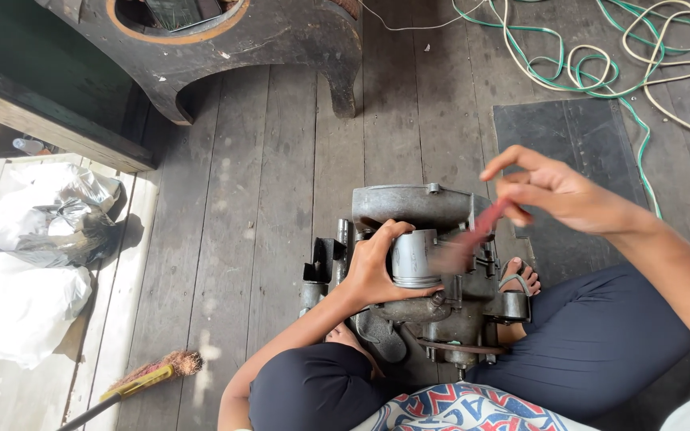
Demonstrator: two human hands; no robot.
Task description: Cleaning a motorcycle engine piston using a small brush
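Person seated on a plank floor, working on a small engine between their legs.

Left hand [377,267] grips the cylinder [414,257] atop the heavy, rigid engine [433,307]; right hand [557,191] fingers pinch a blurred reddish strip [473,239], seemingly thin and flexible. Beyond, cables [600,64].

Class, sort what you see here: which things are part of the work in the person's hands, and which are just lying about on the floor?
In the work: left hand gripping the metal cylinder; engine block beneath it; right hand holding a reddish strip, blurred.

Lying about: broom, plastic bags, coiled cables, black mat.
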